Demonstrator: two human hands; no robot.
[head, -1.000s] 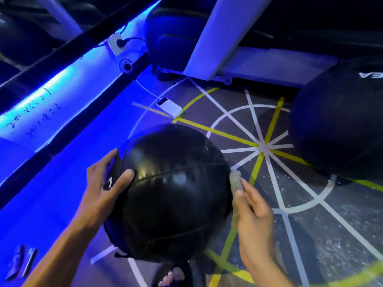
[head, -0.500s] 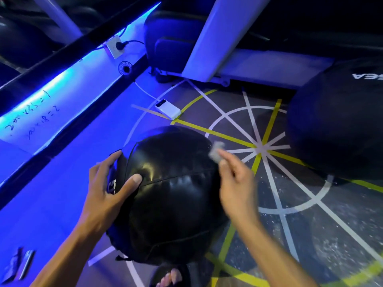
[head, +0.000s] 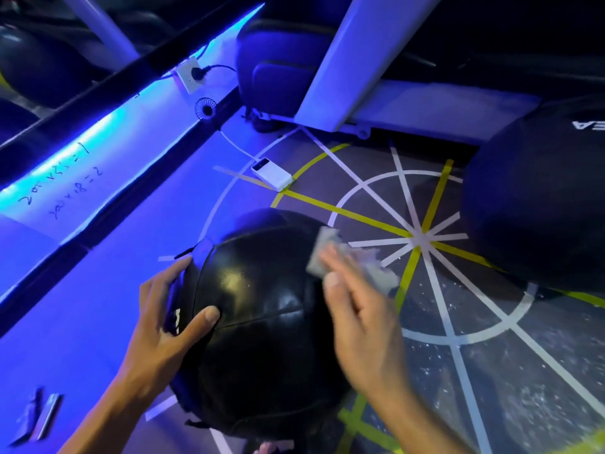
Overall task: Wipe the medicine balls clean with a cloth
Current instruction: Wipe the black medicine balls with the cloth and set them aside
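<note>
Wiping under way: ball (head: pixel 262 322) steadied by spread left hand (head: pixel 163 326); cloth (head: pixel 322 253) pressed under flat right hand (head: pixel 357 309). Next: unwiped far side to be turned near.

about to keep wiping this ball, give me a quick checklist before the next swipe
1. Left hand steadies the black medicine ball, thumb on its top, fingers on its side: ok.
2. Cloth under the right hand fingers, on the ball's upper right: ok.
3. Grip on the cloth firm: cannot tell, the hand is blurred.
4. Ball resting on the floor: cannot tell, its base is hidden.
5. White power bank and its cable lie apart from the ball: ok.
6. Second medicine ball wiped: cannot tell.
</note>
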